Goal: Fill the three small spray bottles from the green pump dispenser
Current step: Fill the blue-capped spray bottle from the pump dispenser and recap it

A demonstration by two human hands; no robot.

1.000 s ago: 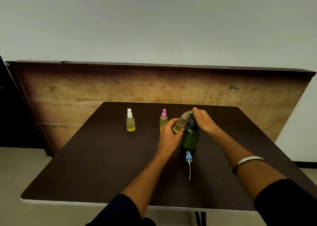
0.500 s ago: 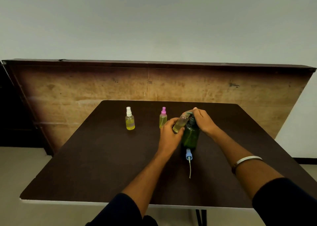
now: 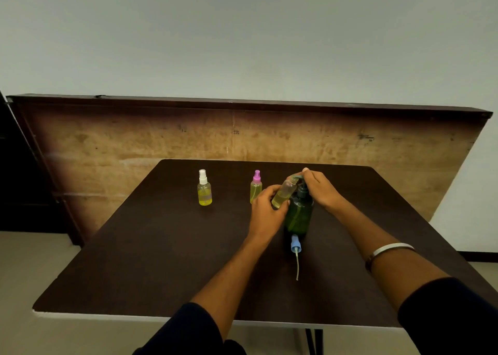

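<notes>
Nothing has shifted: the left hand still grips the tilted open bottle under the spout, at ten o'clock from the green dispenser. The right hand keeps pressing the pump, so the third fill continues.

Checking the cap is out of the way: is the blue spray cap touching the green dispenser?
Cannot tell: in the head view the blue spray cap lies right at the green dispenser's base, no clear gap.

A dark brown table carries two capped spray bottles standing upright, a white-capped bottle at left and a pink-capped bottle near it. The green pump dispenser stands to their right, and a blue spray cap with its tube lies just in front of it.
</notes>
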